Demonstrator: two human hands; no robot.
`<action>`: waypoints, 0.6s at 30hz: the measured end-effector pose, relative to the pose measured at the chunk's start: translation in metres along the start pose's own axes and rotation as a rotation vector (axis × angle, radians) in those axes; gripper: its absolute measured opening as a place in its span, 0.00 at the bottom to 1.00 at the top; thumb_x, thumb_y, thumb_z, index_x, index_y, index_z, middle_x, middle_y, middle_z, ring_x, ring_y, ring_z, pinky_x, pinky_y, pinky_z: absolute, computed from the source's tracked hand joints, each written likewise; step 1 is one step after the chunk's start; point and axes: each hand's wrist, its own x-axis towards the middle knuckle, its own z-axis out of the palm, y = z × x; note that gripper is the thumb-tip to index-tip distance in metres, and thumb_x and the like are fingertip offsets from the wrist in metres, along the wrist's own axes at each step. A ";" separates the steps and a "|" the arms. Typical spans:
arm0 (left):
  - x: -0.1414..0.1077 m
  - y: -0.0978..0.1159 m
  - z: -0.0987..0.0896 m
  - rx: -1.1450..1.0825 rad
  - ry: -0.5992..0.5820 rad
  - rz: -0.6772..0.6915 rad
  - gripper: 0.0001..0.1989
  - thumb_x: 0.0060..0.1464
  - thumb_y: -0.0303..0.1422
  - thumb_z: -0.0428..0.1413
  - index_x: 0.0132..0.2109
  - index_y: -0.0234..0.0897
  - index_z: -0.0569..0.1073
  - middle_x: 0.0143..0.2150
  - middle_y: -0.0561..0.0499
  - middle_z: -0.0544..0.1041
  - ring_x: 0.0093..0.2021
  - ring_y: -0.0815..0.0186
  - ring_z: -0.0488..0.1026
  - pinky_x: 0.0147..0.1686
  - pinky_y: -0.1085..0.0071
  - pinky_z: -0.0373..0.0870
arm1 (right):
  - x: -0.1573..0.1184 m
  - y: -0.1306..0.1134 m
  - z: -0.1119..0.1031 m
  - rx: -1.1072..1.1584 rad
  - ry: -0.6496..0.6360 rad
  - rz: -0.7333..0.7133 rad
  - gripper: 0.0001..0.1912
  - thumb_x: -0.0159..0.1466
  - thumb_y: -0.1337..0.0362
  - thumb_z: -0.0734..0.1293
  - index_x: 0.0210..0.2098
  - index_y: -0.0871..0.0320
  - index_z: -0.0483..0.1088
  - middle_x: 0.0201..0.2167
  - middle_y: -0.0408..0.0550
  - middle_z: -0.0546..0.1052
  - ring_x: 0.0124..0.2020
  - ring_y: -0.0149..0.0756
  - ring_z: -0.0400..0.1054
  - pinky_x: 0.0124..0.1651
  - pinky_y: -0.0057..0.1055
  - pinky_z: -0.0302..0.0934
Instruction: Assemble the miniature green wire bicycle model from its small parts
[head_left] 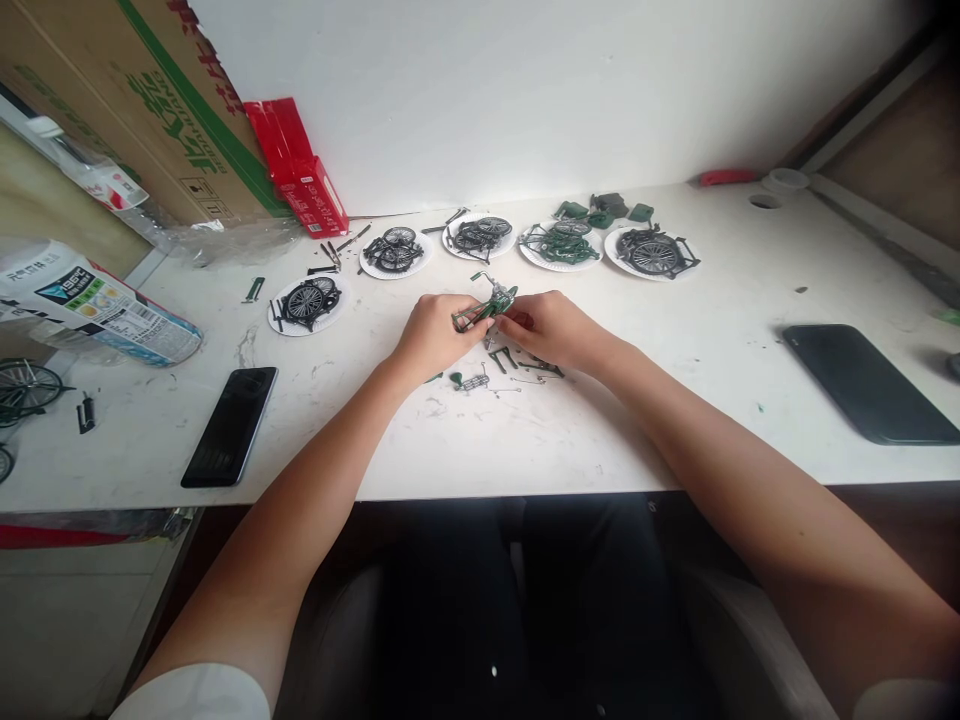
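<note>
Both hands meet over the white table (525,450), holding a small green bicycle frame (487,314) between them; it sits at the middle of the dial, with twelve o'clock toward the wall (525,110). The left hand (439,335) comes in from the seven o'clock side, thumb and fingers pinched narrow on the frame. The right hand (553,325) comes from four o'clock, its fingers drawn close at the frame's other end, though its exact hold is partly hidden. At six o'clock, just below the hands, lie loose small parts, among them a green seat (457,380) and a metal rack (476,382). Paper plates carry more pieces: black wheels (306,303) at nine, dark parts (396,250) at ten, others (480,235) at twelve, green frames (562,245) near two, and a large wheel (654,254) just past two. A phone (229,428) lies at eight, well apart; a dark flat slab (874,385) lies a little past three. Toward ten stand a red box (315,195) and a cardboard box (142,100).
</note>
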 end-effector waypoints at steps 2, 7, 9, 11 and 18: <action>0.000 0.000 0.000 0.003 -0.004 -0.002 0.14 0.60 0.36 0.62 0.27 0.37 0.71 0.24 0.54 0.66 0.27 0.69 0.58 0.28 0.69 0.55 | 0.000 0.000 0.000 -0.010 -0.004 -0.001 0.16 0.72 0.59 0.65 0.30 0.58 0.72 0.27 0.51 0.78 0.28 0.36 0.64 0.35 0.35 0.50; 0.000 0.000 0.000 0.006 -0.006 -0.003 0.15 0.60 0.36 0.62 0.27 0.37 0.70 0.24 0.54 0.66 0.27 0.69 0.57 0.28 0.69 0.54 | 0.000 -0.001 -0.001 -0.020 -0.001 -0.010 0.16 0.72 0.59 0.65 0.29 0.58 0.71 0.27 0.51 0.78 0.28 0.36 0.64 0.34 0.35 0.50; 0.000 0.000 0.000 0.003 -0.006 0.003 0.15 0.60 0.36 0.62 0.27 0.37 0.70 0.24 0.54 0.66 0.27 0.69 0.57 0.28 0.69 0.54 | 0.000 -0.001 -0.001 -0.025 0.000 -0.016 0.16 0.72 0.59 0.64 0.29 0.58 0.71 0.26 0.51 0.77 0.27 0.35 0.63 0.34 0.35 0.49; 0.000 0.000 0.000 -0.004 -0.006 0.004 0.14 0.60 0.36 0.62 0.28 0.37 0.71 0.24 0.54 0.67 0.27 0.69 0.57 0.28 0.69 0.55 | 0.000 -0.001 0.000 -0.026 0.002 -0.021 0.16 0.72 0.59 0.64 0.29 0.58 0.71 0.26 0.50 0.77 0.27 0.35 0.63 0.34 0.34 0.49; 0.000 0.000 0.000 -0.002 -0.009 0.005 0.13 0.60 0.35 0.62 0.29 0.37 0.73 0.25 0.54 0.70 0.28 0.69 0.59 0.29 0.69 0.55 | 0.000 0.000 0.000 -0.025 0.001 -0.027 0.15 0.72 0.59 0.64 0.29 0.58 0.71 0.27 0.50 0.78 0.27 0.35 0.63 0.34 0.35 0.49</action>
